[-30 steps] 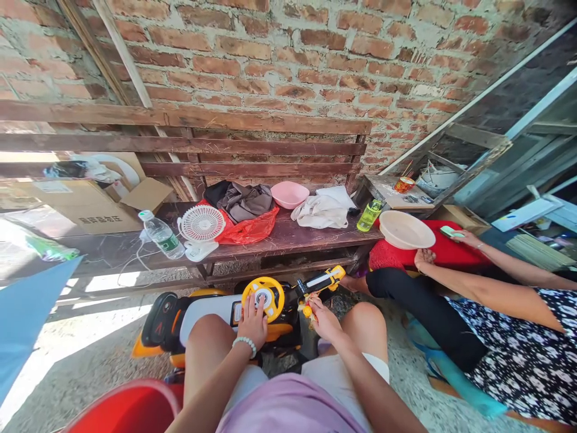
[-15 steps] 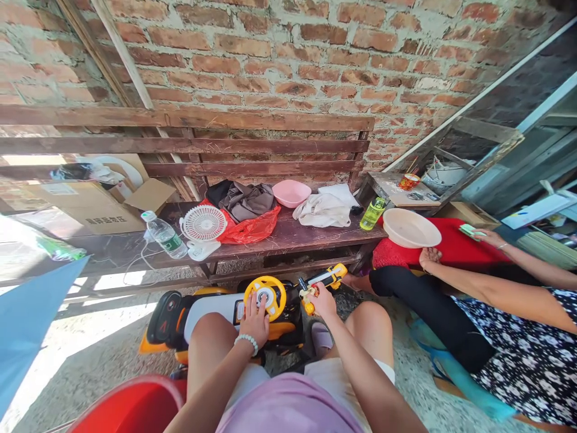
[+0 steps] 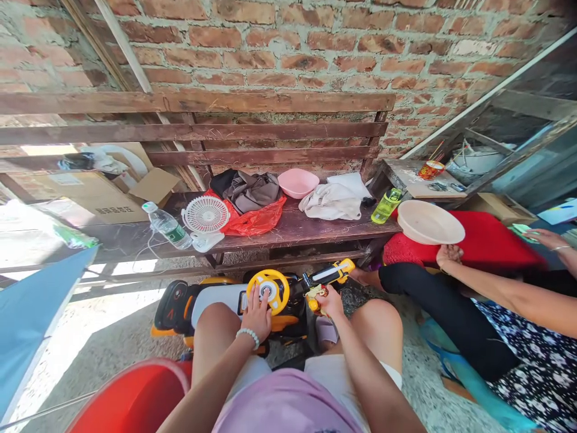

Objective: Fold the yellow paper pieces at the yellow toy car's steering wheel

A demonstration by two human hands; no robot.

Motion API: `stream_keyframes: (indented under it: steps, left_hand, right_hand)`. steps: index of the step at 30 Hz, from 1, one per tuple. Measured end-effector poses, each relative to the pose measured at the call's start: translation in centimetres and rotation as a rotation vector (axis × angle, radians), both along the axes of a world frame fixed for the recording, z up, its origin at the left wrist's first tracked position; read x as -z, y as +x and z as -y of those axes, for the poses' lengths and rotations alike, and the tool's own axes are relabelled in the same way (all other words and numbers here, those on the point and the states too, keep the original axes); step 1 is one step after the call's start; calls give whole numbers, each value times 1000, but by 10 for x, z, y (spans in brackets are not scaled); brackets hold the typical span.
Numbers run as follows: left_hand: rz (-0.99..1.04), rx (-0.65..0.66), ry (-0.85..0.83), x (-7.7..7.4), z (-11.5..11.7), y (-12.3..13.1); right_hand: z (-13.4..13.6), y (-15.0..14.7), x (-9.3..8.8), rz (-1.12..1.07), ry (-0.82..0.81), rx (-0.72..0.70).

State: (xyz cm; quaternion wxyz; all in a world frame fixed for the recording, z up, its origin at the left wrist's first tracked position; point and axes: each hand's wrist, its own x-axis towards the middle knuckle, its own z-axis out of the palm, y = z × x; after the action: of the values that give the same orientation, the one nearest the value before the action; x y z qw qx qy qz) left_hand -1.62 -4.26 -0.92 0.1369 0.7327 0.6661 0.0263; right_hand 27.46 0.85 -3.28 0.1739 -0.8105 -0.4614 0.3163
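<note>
A yellow, black and white ride-on toy car (image 3: 211, 310) stands on the ground in front of my knees. My left hand (image 3: 258, 316) lies with stretched fingers on its yellow steering wheel (image 3: 285, 294), fingertips at the white hub. To the right, my right hand (image 3: 331, 302) is closed around a small yellow and red piece (image 3: 314, 304), partly covered by the fingers. Just beyond that hand a yellow and white bar (image 3: 331, 272) sticks out from the toy's front.
A dark wooden bench (image 3: 279, 231) holds a fan (image 3: 206, 214), a water bottle (image 3: 169, 227), clothes and a pink bowl (image 3: 298, 183). A red bucket (image 3: 130, 400) stands lower left. At right, a co-worker's hand (image 3: 449, 255) is beside a cream basin (image 3: 430, 222).
The camera view has shifted a little, so the bench and basin sit slightly higher and farther right. Both my hands keep nearly the same places on the toy.
</note>
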Motion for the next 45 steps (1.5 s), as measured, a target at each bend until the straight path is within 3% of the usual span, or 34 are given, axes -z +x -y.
stream_keyframes:
  steps: [6,13,17,21,27,30,33,35,40,45]
  left_hand:
    - [-13,-4,17,4,0,-1]
    - [17,-27,29,7,0,1]
    - [9,-25,24,5,0,2]
    - [-7,-23,15,3,0,2]
    - [-13,-23,1,-1,0,2]
    - [-6,-21,10,0,0,3]
    - [1,-15,13,1,-1,4]
    - [4,-17,11,1,0,4]
    - [15,-22,35,4,1,3]
    - [-1,-8,56,8,2,2]
  right_hand:
    - [-3,19,-8,-16,112,201]
    - [7,-27,-23,146,53,-130]
    - [5,-30,-28,142,-8,-206]
    - [-1,-24,-24,117,-52,-124]
    - [-1,-11,-8,-7,16,-42]
    - [-2,5,-16,-19,85,82]
    - [-6,14,-36,62,159,132]
    - [-11,10,-52,132,221,28]
    - [-25,-12,-77,216,225,-459]
    - [-34,1,-88,-3,159,-633]
